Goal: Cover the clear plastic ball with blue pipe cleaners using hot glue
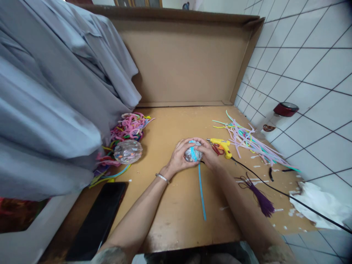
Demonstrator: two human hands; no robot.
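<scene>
Between my two hands, over the middle of the table, is a clear faceted plastic ball [188, 155] with a light blue pipe cleaner [202, 194] laid across it. The pipe cleaner's loose end hangs down toward the table's front. My left hand [179, 154] wraps round the ball's left side. On the other side my right hand [208, 152] grips the ball, its thumb pressing on the blue strip. Just right of that hand lies a yellow hot glue gun [223, 146], beside a red-handled tool [217, 149] that is partly hidden.
A second clear ball [128, 151] sits at left by a pile of pink pipe cleaners [134, 126]. Pale pipe cleaners [244, 137], a purple cord bundle [260, 200], white tissue [316, 205] and a jar [275, 121] are at right. A black phone [99, 220] lies front left; cardboard [181, 62] stands behind.
</scene>
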